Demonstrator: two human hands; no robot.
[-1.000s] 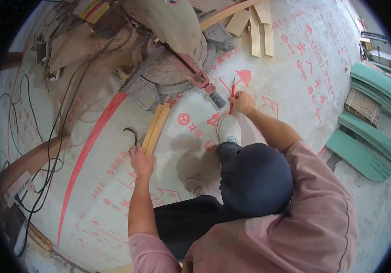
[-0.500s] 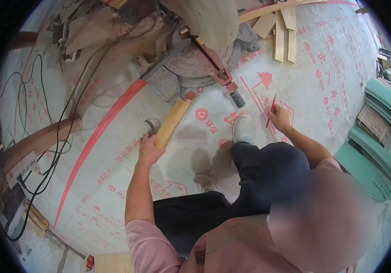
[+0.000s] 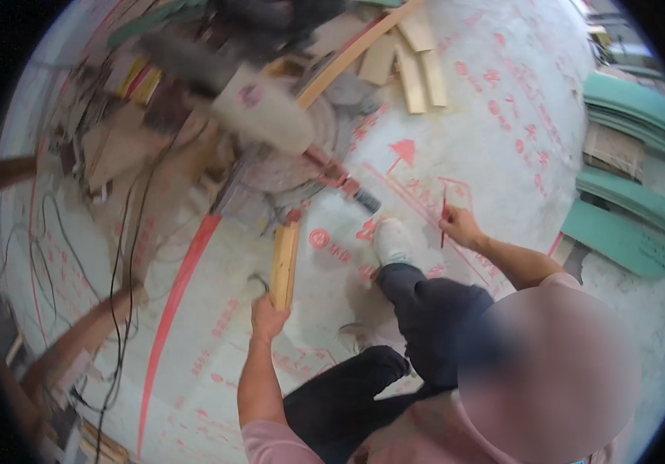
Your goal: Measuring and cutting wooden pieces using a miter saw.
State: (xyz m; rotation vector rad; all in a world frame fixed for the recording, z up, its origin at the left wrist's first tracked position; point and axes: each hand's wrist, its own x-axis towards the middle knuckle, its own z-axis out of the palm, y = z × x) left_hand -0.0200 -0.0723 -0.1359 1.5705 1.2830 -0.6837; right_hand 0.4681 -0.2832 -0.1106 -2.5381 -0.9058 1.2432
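My left hand [image 3: 270, 317] is closed around the near end of a short wooden board [image 3: 284, 267], which points away toward the saw. A thin dark curved piece [image 3: 260, 281] shows beside that hand; what it belongs to is hidden. My right hand [image 3: 462, 226] pinches a red pencil [image 3: 445, 218], held upright above the printed floor sheet [image 3: 332, 298]. Beyond the board stands a mitre saw [image 3: 286, 166] with a red arm and a black handle [image 3: 366, 203]. A long wooden strip [image 3: 356, 54] reaches away from its far side.
Several short wood offcuts [image 3: 411, 77] lie past the saw. Green curved sheets [image 3: 626, 236] are stacked at the right. Black cables [image 3: 125, 286] run along the left, near a brown beam [image 3: 69, 329]. My shoe [image 3: 392, 242] rests right of the board.
The view has shifted and turned. The board in my left hand now points more straight ahead. My right hand keeps the pencil, now more upright.
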